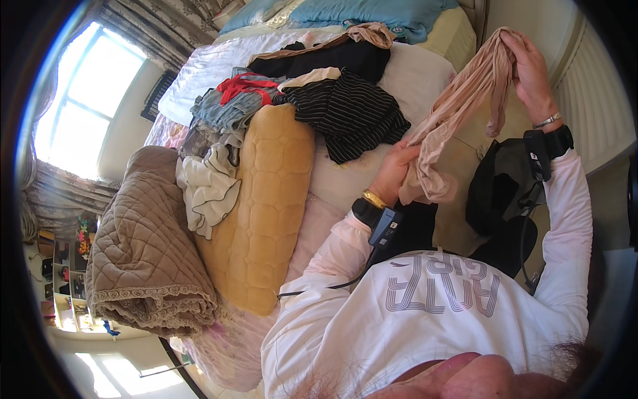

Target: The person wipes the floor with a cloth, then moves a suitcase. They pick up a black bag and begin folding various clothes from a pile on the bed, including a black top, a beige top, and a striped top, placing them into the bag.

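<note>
A pair of thin beige-pink stockings or tights (448, 114) is stretched between my two hands. My right hand (531, 70), raised at the upper right, grips the bunched upper end. Lower down, beside the bed, my left hand (396, 169) holds the other part, with loose ends hanging below it. To the left on the bed lie a black garment with white stripes (354, 114), a folded black garment (324, 62) with beige fabric (371, 35) along its top, denim clothing (224, 109) with a red strap (246, 89), and a cream ruffled garment (209, 184).
A yellow padded blanket (271, 199) and a rolled brown quilt (149, 239) lie along the bed's left part. Blue pillows (369, 15) are at the far end. On the tiled floor at right rests a black bag (498, 184). A window (89, 95) is at left.
</note>
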A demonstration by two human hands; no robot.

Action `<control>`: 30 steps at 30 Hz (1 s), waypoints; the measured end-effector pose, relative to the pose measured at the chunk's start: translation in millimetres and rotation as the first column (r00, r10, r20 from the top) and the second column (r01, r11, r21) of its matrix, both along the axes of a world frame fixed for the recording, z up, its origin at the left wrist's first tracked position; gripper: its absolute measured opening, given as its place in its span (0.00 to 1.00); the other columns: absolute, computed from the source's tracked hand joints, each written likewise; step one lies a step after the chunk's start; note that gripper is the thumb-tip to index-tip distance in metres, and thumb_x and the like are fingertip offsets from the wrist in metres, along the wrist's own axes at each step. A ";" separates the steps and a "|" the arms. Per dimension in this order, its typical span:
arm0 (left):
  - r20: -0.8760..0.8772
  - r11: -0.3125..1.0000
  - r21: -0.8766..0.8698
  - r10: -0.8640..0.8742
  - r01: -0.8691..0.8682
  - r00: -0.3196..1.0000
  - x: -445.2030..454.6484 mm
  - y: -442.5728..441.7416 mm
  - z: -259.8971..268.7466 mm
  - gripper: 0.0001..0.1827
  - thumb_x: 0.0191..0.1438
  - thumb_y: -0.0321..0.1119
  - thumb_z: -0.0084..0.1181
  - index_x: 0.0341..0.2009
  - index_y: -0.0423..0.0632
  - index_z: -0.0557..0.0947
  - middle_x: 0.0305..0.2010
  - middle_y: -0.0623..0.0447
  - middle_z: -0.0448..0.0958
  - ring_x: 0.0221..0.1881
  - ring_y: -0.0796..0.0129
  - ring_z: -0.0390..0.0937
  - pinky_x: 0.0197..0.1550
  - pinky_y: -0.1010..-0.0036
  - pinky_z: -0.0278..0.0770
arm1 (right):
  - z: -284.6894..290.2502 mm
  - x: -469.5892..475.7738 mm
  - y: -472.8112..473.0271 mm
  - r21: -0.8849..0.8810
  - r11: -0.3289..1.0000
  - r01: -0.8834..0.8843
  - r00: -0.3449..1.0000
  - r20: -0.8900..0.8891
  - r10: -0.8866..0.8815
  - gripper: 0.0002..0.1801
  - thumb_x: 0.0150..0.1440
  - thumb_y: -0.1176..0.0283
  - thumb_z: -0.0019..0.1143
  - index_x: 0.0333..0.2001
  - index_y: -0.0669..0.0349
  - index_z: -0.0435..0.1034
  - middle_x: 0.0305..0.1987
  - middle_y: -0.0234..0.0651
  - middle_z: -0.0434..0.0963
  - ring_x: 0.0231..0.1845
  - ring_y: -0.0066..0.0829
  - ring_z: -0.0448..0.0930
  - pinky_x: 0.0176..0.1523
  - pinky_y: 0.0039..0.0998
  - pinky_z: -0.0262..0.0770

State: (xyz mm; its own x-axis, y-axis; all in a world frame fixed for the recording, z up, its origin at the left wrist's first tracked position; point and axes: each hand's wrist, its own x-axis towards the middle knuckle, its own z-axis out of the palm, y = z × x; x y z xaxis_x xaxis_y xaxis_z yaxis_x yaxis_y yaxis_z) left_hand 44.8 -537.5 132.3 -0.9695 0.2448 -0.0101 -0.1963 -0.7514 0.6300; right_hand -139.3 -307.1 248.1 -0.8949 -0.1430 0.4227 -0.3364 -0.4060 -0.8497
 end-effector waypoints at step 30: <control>-0.045 0.885 -0.030 0.464 -0.465 0.885 46.8 -61.9 39.7 0.20 0.50 0.18 0.43 0.50 0.38 0.71 0.44 0.42 0.75 0.42 0.55 0.78 0.44 0.66 0.77 | -40.6 101.8 -88.2 0.789 0.583 -0.192 0.868 -0.140 0.475 0.07 0.51 0.75 0.55 0.33 0.65 0.73 0.26 0.33 0.77 0.29 0.23 0.76 0.37 0.24 0.71</control>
